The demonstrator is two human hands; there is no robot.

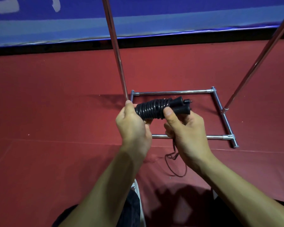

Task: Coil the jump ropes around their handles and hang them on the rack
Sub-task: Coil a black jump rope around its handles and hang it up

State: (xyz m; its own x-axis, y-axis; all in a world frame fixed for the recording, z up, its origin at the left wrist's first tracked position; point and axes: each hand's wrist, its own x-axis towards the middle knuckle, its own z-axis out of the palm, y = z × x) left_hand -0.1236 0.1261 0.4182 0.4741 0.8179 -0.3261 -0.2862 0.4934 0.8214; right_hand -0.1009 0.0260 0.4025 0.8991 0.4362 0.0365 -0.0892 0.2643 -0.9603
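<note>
A black jump rope (152, 108) is wound in tight turns around its two black handles (181, 106), which lie side by side and point right. My left hand (133, 126) grips the coiled left end. My right hand (185, 131) pinches the handles near their flared ends, thumb on top. A loose tail of the rope (176, 163) hangs below my right hand and loops down to the floor. The chrome rack (172, 92) stands just beyond my hands, its rectangular base on the floor and two uprights rising out of the top of the view.
The floor is a red mat (56, 104), with a blue banner (154, 18) along the wall behind. The rack's left upright (116, 51) rises close to my left hand; the right upright (256, 63) leans off to the right. My legs and a white shoe (138, 194) show below.
</note>
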